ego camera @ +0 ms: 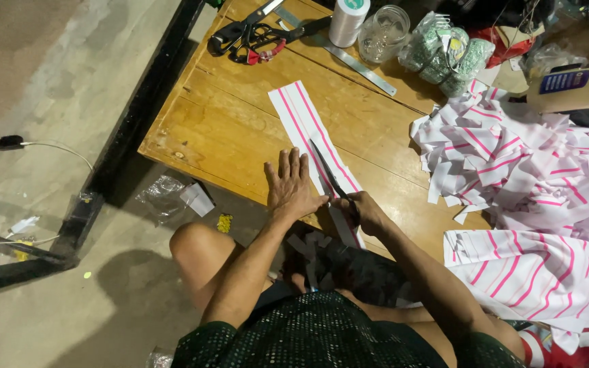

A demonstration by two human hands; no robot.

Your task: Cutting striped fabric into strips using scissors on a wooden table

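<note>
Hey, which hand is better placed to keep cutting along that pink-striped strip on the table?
The right hand. It already grips the scissors, whose blades lie on the pink-striped strip. The left hand lies flat with fingers spread beside the blades, pinning the strip to the wooden table.

I sit at a low wooden table [240,116] on a bare concrete floor [49,102]. A black metal frame [138,116] runs along the table's left edge, under dim warm light.

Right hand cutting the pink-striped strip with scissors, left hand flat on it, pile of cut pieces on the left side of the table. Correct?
Not quite. The head view shows the pile of cut pieces on the right side of the table, not the left. The rest holds: right hand works the scissors along the strip, left hand flat.
</note>
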